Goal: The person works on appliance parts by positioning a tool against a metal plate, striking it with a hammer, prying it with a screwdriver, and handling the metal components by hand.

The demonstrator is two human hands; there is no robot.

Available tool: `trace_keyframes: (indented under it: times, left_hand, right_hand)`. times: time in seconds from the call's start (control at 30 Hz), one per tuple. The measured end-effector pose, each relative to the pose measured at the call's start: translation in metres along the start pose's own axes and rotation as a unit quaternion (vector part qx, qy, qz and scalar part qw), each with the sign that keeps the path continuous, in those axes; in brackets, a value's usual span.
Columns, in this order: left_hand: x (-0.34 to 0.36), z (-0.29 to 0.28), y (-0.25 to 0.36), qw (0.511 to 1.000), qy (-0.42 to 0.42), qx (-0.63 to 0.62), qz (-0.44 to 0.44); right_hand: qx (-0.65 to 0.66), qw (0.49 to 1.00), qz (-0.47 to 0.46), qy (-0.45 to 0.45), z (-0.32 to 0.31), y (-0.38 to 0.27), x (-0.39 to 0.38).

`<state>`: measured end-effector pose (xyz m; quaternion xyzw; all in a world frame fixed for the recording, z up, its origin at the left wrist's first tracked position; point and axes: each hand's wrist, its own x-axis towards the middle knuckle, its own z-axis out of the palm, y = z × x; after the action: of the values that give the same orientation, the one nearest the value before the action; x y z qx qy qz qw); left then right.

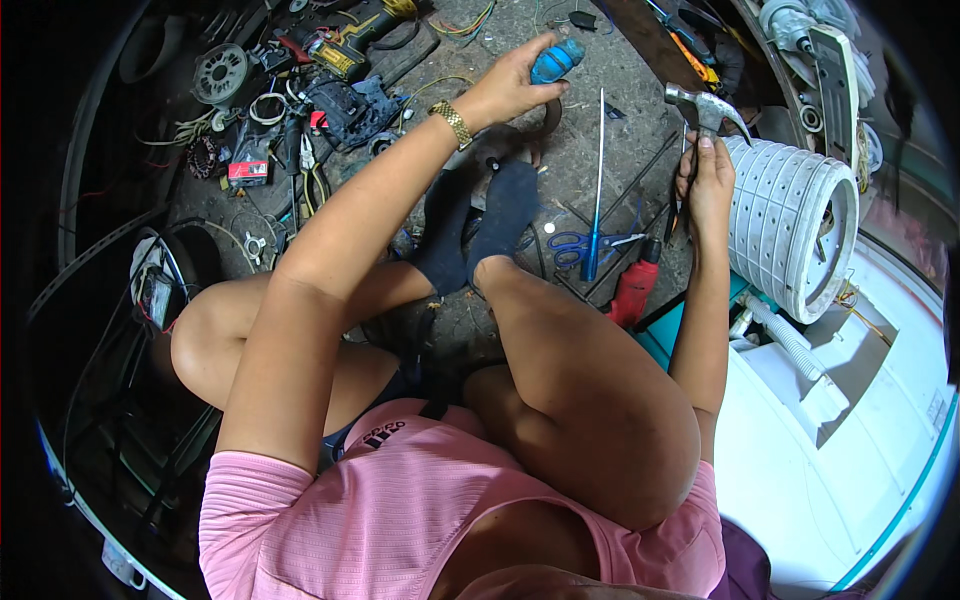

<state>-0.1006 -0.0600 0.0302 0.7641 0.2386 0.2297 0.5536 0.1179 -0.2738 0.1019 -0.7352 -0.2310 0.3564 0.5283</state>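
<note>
My left hand (518, 85) grips a small blue object (555, 62) at the top centre; I cannot make out what it is. Partly behind it is a rusty curved metal part (548, 117). My right hand (708, 178) is closed on a claw hammer (705, 104), head upward, beside a white perforated drum (790, 225); narrow dark tools show just left of its fingers. Between my hands a long screwdriver (591, 250) lies on the floor (630, 90), near blue-handled scissors (570, 248) and a red power tool (633, 285).
I sit with bent legs and socked feet (505, 205). A yellow drill (345, 50), pliers (312, 170), wires and machine parts cover the upper left. A white appliance body (850, 470) with a hose (780, 330) fills the right; a dark frame (110, 390) stands left.
</note>
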Motion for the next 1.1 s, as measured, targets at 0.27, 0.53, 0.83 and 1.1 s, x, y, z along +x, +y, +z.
trace_keyframes:
  times: [0.27,0.53,0.83,1.1]
  left_hand:
    - [0.002,0.003,0.001,1.000,-0.014,-0.005,-0.018]
    - [0.002,0.003,-0.004,1.000,-0.018,0.001,-0.018]
    - [0.001,0.002,-0.006,1.000,0.010,0.009,0.010]
    - [0.000,0.004,-0.011,1.000,0.015,0.000,0.019]
  right_hand:
    - [-0.002,1.000,0.003,0.001,-0.004,0.002,0.000]
    - [0.003,1.000,0.005,-0.003,-0.003,0.003,0.000]
    - [-0.005,1.000,0.005,-0.007,-0.003,0.003,0.000]
    - [-0.008,1.000,0.009,-0.008,0.000,0.003,-0.001]
